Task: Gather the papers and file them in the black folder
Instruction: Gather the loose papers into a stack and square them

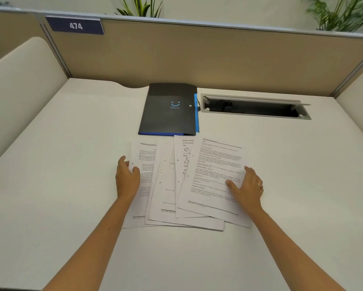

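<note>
Several printed white papers (pixel 184 185) lie fanned and overlapping on the white desk, in the middle of the view. My left hand (pixel 127 177) rests on the left edge of the fan, fingers spread over the leftmost sheet. My right hand (pixel 246 185), with a ring, lies flat on the right edge of the top sheet. Neither hand grips a sheet. The black folder (pixel 169 114) with a blue smile mark and blue inner tabs lies closed just beyond the papers, its near edge almost touching them.
An open cable slot (pixel 254 108) is sunk into the desk to the right of the folder. Beige partition walls (pixel 218 57) close the desk at the back and both sides. A sign reading 474 (pixel 75 25) hangs at the upper left; plants stand behind.
</note>
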A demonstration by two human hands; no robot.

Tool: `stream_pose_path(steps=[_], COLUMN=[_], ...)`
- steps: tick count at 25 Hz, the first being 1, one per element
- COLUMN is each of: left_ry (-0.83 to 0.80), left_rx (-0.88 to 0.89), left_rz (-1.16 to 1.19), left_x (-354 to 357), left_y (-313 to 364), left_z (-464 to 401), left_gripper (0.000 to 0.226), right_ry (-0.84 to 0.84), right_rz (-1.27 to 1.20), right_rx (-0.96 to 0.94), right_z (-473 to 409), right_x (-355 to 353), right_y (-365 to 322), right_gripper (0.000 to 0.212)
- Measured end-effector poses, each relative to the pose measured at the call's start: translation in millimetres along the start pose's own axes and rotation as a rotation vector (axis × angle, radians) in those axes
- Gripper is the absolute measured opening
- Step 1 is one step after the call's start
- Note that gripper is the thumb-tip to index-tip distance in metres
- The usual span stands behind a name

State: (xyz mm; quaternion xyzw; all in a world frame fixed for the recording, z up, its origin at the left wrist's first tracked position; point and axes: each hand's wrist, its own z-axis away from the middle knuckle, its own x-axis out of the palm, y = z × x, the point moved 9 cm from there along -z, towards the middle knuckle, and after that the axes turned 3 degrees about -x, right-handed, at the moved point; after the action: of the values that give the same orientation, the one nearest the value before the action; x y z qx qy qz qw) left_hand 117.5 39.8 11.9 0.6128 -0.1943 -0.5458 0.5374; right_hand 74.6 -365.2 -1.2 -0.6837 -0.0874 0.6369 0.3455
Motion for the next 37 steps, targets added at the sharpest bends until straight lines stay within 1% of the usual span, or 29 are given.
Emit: stream_pose_path(steps=[3, 6, 9, 11, 13, 15, 17, 19, 20, 21, 23, 24, 25, 28, 30, 32, 34, 37], left_ry=[-0.104, -0.228, -0.422, -0.565, -0.638, -0.707, -0.794, -0.865, -0.892, -0.91, -0.918, -0.909, -0.892, -0.811, -0.729, -0.64, -0.592, -0.571], left_rx=[0.017, 0.015, -0.079, -0.147, -0.206, -0.299, -0.372, -0.327, -0.272, -0.219, -0.129, -0.081, -0.027, 0.116, 0.187, 0.252, 0.296, 0.28], left_rz=[-0.001, 0.047, 0.131, 0.213, 0.324, 0.427, 0.475, 0.464, 0.46, 0.463, 0.464, 0.446, 0.411, 0.318, 0.339, 0.397, 0.415, 0.441], left_x=[21, 45, 74, 93, 104, 109, 111, 109, 107, 105, 98, 93, 87, 69, 59, 51, 48, 50], left_y=[10, 16, 15, 15, 12, 7, 6, 18, 28, 40, 68, 82, 96, 132, 153, 170, 177, 174], left_z=[5, 14, 25, 36, 39, 41, 45, 49, 50, 52, 55, 55, 54, 48, 45, 46, 47, 46], left_gripper=[0.048, 0.046, 0.05, 0.042, 0.036, 0.037, 0.037, 0.037, 0.038, 0.038, 0.038, 0.039, 0.04, 0.041, 0.041, 0.038, 0.04, 0.043], right_ry=[-0.041, -0.084, -0.127, -0.156, -0.161, -0.152, -0.136, -0.125, -0.15, -0.209, -0.396, -0.463, -0.47, -0.308, -0.23, -0.18, -0.164, -0.159], right_rz=[-0.071, -0.128, -0.198, -0.248, -0.279, -0.381, -0.542, -0.671, -0.712, -0.757, -0.905, -0.968, -1.002, -1.019, -0.986, -0.944, -0.947, -0.939], right_rx=[-0.068, -0.09, -0.11, -0.111, -0.106, -0.064, 0.041, 0.162, 0.206, 0.23, 0.214, 0.164, 0.102, -0.049, -0.148, -0.219, -0.252, -0.234], right_z=[-3, -1, 3, 6, 6, 3, 0, -3, -5, -5, -2, -1, -3, -13, -17, -17, -14, -9], right_x=[9, 19, 30, 36, 35, 31, 24, 20, 21, 22, 24, 18, 7, -41, -67, -84, -90, -87], right_y=[-20, -37, -54, -61, -61, -55, -45, -34, -32, -34, -53, -67, -80, -112, -131, -147, -154, -153], right_gripper=[0.079, 0.079, 0.078, 0.077, 0.072, 0.064, 0.06, 0.059, 0.061, 0.065, 0.068, 0.063, 0.054, 0.027, 0.019, 0.017, 0.021, 0.029])
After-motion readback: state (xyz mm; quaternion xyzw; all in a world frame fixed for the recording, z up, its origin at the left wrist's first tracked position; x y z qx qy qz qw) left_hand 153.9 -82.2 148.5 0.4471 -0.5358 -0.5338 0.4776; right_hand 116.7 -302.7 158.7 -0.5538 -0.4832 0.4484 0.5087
